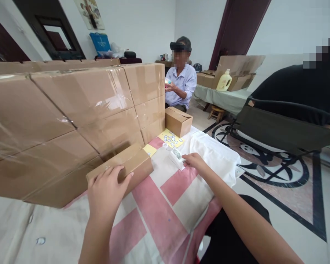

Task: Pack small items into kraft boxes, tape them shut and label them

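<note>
My left hand rests on a small closed cardboard box lying on the table. Its fingers curl over the top and the thumb sits on the near side. At the middle of the table my right hand is closed at the edge of a small white object with a grey-green printed panel; I cannot make out its kind. A small white round piece lies just beyond it. Yellow sheets with scattered white, dark-edged labels lie farther back.
Stacked taped cartons wall off the table's left side. Another small carton stands at the far end. Beyond it sits a person holding something colourful. A dark folding chair with a person in black stands on the right. Pink-and-white cloth covers the table.
</note>
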Demonstrator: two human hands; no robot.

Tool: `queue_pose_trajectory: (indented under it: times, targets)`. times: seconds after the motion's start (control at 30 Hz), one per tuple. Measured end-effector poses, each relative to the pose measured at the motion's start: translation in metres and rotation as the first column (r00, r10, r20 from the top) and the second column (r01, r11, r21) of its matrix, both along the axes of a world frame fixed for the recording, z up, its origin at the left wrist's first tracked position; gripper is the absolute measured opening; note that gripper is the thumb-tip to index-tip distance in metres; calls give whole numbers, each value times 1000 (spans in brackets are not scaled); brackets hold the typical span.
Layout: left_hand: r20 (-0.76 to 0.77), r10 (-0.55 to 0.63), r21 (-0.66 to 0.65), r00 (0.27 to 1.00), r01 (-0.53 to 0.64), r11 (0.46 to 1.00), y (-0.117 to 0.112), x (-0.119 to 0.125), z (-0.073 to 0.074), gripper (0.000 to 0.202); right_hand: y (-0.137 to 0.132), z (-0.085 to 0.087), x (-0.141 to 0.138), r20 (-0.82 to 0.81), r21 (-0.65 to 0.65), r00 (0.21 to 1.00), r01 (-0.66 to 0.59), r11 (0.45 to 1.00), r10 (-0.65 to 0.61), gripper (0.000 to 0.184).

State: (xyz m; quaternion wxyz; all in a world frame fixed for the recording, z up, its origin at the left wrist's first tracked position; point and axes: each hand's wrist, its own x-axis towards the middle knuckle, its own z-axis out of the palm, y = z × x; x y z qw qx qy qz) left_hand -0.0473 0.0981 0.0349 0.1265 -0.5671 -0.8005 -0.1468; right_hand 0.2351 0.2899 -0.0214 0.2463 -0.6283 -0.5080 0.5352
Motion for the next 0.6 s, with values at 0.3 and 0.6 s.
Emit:
queue_pose_trajectory:
  times: [0.3,0.6]
  targets:
    - [103,-433,302,896,386,871,58,113,-40,56,-3,0,6,-134,-44,991,-14,999,8,27]
    - [282,-542,147,792,522,840,159,148,-123,80,0,-14,23,-153,109,958,-226,968,241,40]
